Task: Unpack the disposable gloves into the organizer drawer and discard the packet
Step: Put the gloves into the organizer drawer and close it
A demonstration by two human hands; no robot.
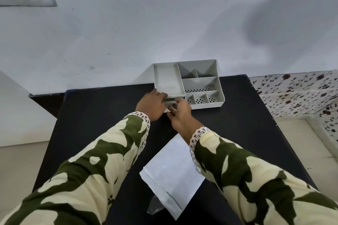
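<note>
Gloves are not plainly seen anywhere; whether any lie in the drawer or remain in the packet [172, 175] cannot be told. The packet, a flat white pouch, lies nearest the viewer on the black surface [91, 115], between the two forearms, with a scrap of clear film [153, 206] at its near edge. It is held by neither hand.

Farther out, both hands are placed at the front of the organizer [188, 84]. The left hand [150, 105] is laid palm down against the organizer's front left corner, fingers bent over the edge. The right hand [180, 113] is curled at the small drawer [172, 102] set under the large left tray; its fingertips are hidden, so a firm grasp on the drawer front cannot be confirmed. The drawer appears to be pulled out slightly.

The organizer stands at the far edge of the surface, against the pale wall [164, 23]. Its large left tray and the smaller divided sections at right appear empty.

The step in hand is judged to be working the drawer, opening or closing it; which of the two cannot be read. If the drawer is being opened, the organizer body must be steadied by the left hand while the drawer is drawn straight toward the viewer, after which the packet is to be picked up. If it is being closed, only disposal of the packet remains.
</note>
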